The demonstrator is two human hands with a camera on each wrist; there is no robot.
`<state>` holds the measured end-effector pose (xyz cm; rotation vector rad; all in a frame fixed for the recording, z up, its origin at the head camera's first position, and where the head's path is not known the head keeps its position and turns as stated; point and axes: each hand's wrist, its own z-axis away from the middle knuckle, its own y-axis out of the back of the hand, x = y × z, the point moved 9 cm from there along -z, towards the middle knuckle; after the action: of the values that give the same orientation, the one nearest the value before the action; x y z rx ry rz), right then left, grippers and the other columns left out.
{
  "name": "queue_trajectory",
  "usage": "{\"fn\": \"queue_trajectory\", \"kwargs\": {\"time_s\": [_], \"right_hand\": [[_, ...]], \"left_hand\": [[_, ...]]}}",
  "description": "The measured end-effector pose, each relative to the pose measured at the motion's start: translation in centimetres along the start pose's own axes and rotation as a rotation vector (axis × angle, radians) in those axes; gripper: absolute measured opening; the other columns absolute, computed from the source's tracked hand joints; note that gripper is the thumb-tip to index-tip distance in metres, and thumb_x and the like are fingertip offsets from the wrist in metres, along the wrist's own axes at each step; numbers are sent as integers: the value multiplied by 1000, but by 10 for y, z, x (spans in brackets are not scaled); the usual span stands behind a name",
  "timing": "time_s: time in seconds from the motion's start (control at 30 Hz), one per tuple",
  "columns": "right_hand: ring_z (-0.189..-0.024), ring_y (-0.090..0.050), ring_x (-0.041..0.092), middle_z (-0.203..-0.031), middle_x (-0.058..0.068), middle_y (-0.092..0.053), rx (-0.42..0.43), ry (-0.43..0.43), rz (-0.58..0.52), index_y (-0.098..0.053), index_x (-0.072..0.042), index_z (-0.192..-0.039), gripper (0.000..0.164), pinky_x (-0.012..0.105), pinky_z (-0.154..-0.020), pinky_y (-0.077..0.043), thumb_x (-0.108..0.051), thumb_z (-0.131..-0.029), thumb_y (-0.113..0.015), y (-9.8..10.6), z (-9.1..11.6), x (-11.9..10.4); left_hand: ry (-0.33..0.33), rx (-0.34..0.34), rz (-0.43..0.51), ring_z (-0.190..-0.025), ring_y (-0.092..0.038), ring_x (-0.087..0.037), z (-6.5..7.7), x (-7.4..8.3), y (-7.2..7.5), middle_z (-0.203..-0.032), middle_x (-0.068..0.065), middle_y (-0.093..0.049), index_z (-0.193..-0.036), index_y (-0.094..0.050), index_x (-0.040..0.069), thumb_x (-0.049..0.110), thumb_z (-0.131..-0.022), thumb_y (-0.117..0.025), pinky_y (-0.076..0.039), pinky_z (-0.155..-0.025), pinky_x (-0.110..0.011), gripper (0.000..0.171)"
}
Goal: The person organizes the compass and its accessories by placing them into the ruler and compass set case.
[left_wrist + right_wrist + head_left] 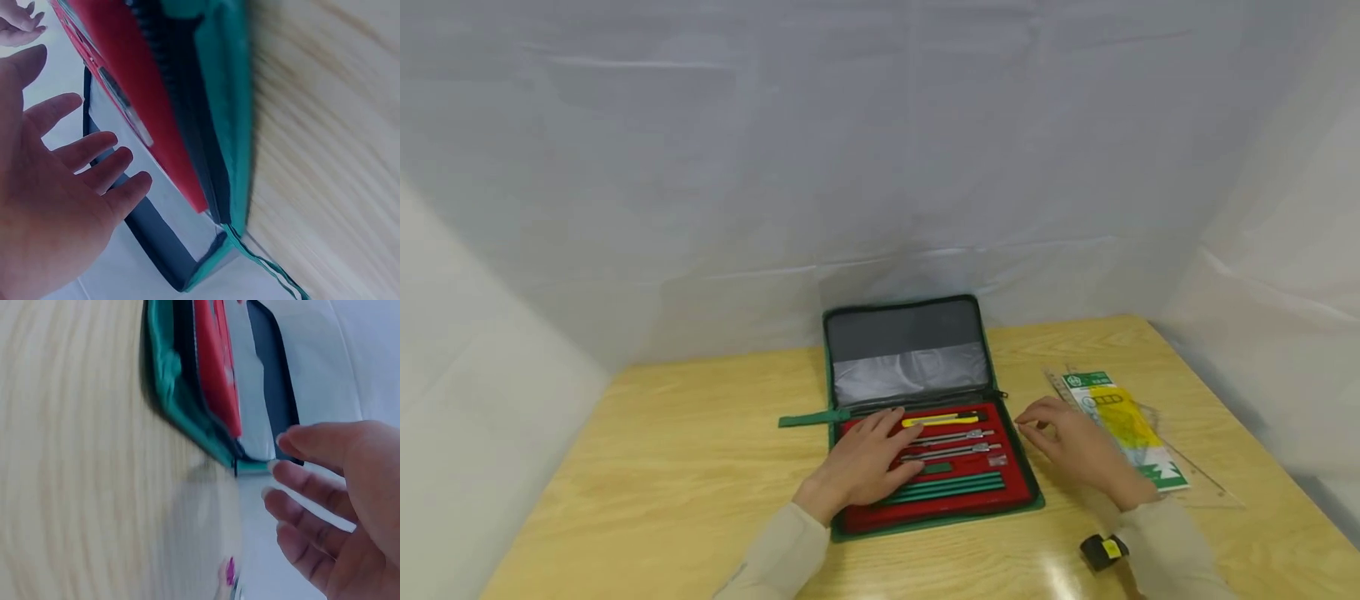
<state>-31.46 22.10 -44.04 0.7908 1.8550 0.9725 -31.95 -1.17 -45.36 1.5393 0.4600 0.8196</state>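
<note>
An unzipped green case (pixel 1043 502) lies on the table with its lid (pixel 902 329) raised at the back. Its red tray (pixel 940 507) holds a yellow utility knife (pixel 934 420), two silver compasses (pixel 951 453), a small green piece (pixel 937 468) and several green pencils (pixel 973 483). My left hand (pixel 865 462) spreads over the tray's left part and hides some of it; its fingers (pixel 94 150) are apart in the left wrist view. Beside the case's right edge is my right hand (pixel 1071 437), its fingers (pixel 312 487) loosely bent and nothing visible between them.
Clear plastic rulers and a green-and-white packet (pixel 1167 471) with a yellow part lie at the right, partly behind my right hand. A small black item with a yellow label (pixel 1101 553) sits near my right sleeve. A green strap (pixel 805 419) sticks out left of the case.
</note>
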Motion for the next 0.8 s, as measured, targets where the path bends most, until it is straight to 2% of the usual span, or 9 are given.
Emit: {"fn": "queue_trajectory", "kwargs": {"time_s": [0.2,0.43,0.63,0.8], "right_hand": [[-83,-58,17,-102,4,-59,23,-118,18,-64,-13,-100,18,35,-69,-50,-24,-90,-54,10,5,23],[-79,-57,17,-100,8,-60,66,-196,62,-65,-9,-101,22,33,-63,-49,-25,-89,-55,21,10,41],[-74,-55,14,-100,10,-61,44,-300,85,-64,-11,-104,25,31,-57,-45,-28,-88,-57,23,13,56],[-79,-57,19,-110,17,-60,-1,-376,85,-63,-11,-108,29,36,-59,-46,-31,-88,-56,20,15,66]], "left_hand": [[-17,-30,16,-135,-20,-27,-10,9,-3,-150,-9,-23,-141,-29,29,57,-92,-30,-24,-105,-49,56],[-66,-33,19,-135,-20,-27,-25,26,-3,-150,-8,-23,-142,-27,29,57,-92,-30,-23,-106,-49,57],[-81,-47,-5,-135,-19,-26,-31,34,-4,-150,-8,-22,-142,-27,29,56,-92,-31,-23,-107,-47,56],[-110,-49,-6,-135,-20,-26,-38,43,-7,-150,-8,-23,-141,-30,29,55,-92,-32,-23,-107,-46,55]]}}
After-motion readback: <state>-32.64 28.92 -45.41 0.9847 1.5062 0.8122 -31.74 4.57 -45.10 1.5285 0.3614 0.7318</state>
